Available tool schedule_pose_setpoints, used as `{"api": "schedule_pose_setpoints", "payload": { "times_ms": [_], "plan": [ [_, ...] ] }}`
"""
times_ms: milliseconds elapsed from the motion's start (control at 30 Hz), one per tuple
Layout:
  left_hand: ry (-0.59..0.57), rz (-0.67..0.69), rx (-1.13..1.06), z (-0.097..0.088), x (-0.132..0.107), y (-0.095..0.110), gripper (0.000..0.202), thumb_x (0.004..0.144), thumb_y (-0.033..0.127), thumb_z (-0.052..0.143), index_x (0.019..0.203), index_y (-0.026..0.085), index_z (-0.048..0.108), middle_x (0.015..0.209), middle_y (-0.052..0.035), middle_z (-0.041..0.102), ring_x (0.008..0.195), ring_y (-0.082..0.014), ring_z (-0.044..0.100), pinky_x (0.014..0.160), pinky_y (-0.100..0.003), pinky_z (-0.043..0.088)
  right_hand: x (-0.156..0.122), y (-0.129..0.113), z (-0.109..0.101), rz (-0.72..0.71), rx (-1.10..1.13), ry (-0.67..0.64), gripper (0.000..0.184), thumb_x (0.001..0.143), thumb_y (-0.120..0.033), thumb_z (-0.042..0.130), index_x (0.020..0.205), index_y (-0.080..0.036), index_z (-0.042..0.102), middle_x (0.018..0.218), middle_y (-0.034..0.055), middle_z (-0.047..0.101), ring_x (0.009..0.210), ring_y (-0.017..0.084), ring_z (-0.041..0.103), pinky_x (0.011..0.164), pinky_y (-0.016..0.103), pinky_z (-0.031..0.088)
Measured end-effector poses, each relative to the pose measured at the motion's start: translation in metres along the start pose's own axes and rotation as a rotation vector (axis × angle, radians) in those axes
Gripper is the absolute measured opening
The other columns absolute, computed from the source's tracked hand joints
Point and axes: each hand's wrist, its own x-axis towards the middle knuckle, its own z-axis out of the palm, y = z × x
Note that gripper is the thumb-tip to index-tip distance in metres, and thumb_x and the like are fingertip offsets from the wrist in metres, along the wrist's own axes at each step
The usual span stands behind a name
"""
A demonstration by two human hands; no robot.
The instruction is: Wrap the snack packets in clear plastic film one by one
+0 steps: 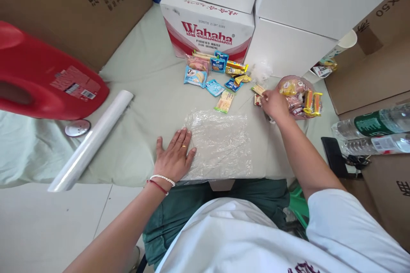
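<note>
My left hand [174, 155] lies flat with fingers stretched out on the left edge of a clear plastic sheet [221, 143] spread on the pale green cloth. My right hand [273, 104] is reached out to the right, fingers curled beside a clear bag of wrapped snacks [301, 96] and touching small packets [259, 94]; what it grips is hidden. Several loose snack packets [214, 74] lie in a heap beyond the sheet.
A Wahaha water carton [205, 25] and white boxes stand at the back. A red jug [41, 76] lies at the left, with a roll of plastic film [92, 138] and a round lid [77, 127] near it. Water bottles [374, 130] lie at the right.
</note>
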Motion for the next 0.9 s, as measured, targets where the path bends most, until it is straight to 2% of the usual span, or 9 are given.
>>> {"api": "schedule_pose_setpoints", "payload": {
  "times_ms": [67,133,233,367,533,700,900],
  "plan": [
    [0.004,-0.003,-0.007,0.000,0.000,0.001,0.065,0.107,0.047,0.022,0.167,0.022,0.026,0.170,-0.0127,0.032,0.157,-0.0315,0.036,0.126,-0.071,-0.001,0.028,-0.004,-0.001,0.029,-0.049,-0.010,0.043,0.100,-0.040,0.051,0.132,-0.017,0.067,0.126,0.0206,0.071,0.114,0.035,0.066,0.088,0.039,0.051],
    [0.011,-0.007,-0.015,0.000,-0.001,0.001,0.065,0.107,0.047,0.023,0.167,0.022,0.027,0.170,-0.0126,0.032,0.156,-0.0309,0.037,0.127,-0.069,-0.002,0.049,-0.008,0.004,0.070,-0.087,-0.081,0.048,0.097,-0.043,0.058,0.135,-0.013,0.064,0.131,0.0235,0.068,0.118,0.036,0.065,0.090,0.040,0.051],
    [0.025,-0.016,-0.024,0.000,-0.001,0.001,0.064,0.107,0.047,0.024,0.166,0.022,0.028,0.170,-0.0125,0.033,0.156,-0.0303,0.038,0.128,-0.067,-0.003,0.062,-0.013,0.016,0.118,-0.102,-0.178,0.050,0.095,-0.043,0.064,0.135,-0.013,0.065,0.131,0.0245,0.068,0.119,0.036,0.065,0.091,0.040,0.053],
    [0.031,-0.001,-0.025,0.000,-0.002,0.000,0.064,0.107,0.046,0.024,0.166,0.022,0.028,0.170,-0.0127,0.034,0.155,-0.0305,0.039,0.128,-0.067,-0.004,0.056,-0.015,0.024,0.166,-0.085,-0.138,0.051,0.094,-0.043,0.065,0.135,-0.013,0.065,0.131,0.0242,0.069,0.117,0.036,0.067,0.087,0.038,0.054],
    [0.037,0.026,-0.019,-0.002,-0.002,-0.002,0.067,0.106,0.051,0.026,0.166,0.021,0.028,0.169,-0.0143,0.034,0.155,-0.0324,0.040,0.127,-0.068,-0.003,0.041,-0.015,0.016,0.130,-0.089,-0.129,0.057,0.089,-0.055,0.067,0.127,-0.013,0.071,0.125,0.0239,0.071,0.114,0.037,0.068,0.086,0.039,0.054],
    [0.027,0.014,-0.013,-0.001,-0.001,-0.001,0.069,0.105,0.054,0.030,0.166,0.022,0.028,0.169,-0.0154,0.034,0.154,-0.0332,0.040,0.127,-0.070,0.000,0.026,-0.022,0.010,0.076,-0.018,-0.072,0.065,0.090,-0.065,0.063,0.134,-0.018,0.065,0.132,0.0215,0.065,0.115,0.036,0.066,0.087,0.040,0.054],
    [0.045,0.014,0.005,0.000,-0.002,-0.001,0.069,0.106,0.054,0.029,0.166,0.021,0.028,0.170,-0.0144,0.033,0.155,-0.0332,0.040,0.127,-0.070,0.002,0.020,-0.021,0.014,0.025,-0.018,-0.131,0.068,0.090,-0.067,0.065,0.140,-0.021,0.062,0.134,0.0195,0.061,0.114,0.035,0.066,0.088,0.041,0.054]
  ]
}}
